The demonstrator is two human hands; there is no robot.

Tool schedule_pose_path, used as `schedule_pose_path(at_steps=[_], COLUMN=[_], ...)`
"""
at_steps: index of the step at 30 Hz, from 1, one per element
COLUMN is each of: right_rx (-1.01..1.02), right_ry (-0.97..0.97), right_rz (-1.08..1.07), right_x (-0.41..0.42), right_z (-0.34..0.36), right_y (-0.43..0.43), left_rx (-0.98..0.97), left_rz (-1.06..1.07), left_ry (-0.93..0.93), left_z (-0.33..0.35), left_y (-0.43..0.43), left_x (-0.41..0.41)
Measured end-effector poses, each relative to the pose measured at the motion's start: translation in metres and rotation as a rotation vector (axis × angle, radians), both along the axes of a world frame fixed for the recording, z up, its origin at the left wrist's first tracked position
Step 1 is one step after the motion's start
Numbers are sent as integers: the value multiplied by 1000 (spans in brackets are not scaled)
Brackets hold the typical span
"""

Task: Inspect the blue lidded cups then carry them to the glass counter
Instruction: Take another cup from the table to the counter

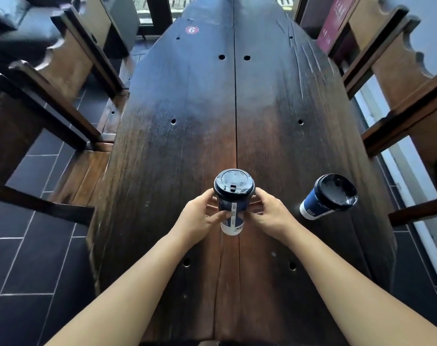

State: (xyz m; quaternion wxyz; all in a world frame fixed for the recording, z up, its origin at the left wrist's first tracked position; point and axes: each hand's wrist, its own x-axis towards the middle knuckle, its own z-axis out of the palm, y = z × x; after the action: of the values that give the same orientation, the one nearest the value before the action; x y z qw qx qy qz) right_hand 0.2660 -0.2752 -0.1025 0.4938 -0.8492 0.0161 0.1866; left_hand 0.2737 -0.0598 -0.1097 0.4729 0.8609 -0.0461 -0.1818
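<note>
Blue paper cup with dark plastic lid [233, 186] is held upright, left hand [200, 217] and right hand [268, 216] curled round its sides. Best turn it slowly and level; the second blue lidded cup [322, 201] stands right of the right hand.

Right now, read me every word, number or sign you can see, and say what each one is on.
"6": on the red round sticker, far end of the wooden table.
Raised lettering on the lid of the held cup: too small to read.
Its strip label: print too small.
Print on the second cup: blurred.
White characters on the maroon sign: blurred.
</note>
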Motion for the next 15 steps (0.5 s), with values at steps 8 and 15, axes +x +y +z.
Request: schedule_pose_path(at_steps=[8, 15], right_rx=[121, 243], right_ry=[-36, -98], right_rz=[-57, -133], right_x=[-79, -164], right_z=[65, 126], right_y=[-2, 5], left_rx=[-124, -249], left_rz=[21, 96], left_ry=[-15, -80], left_z=[60, 121], left_y=[-6, -12], left_x=[-77, -156])
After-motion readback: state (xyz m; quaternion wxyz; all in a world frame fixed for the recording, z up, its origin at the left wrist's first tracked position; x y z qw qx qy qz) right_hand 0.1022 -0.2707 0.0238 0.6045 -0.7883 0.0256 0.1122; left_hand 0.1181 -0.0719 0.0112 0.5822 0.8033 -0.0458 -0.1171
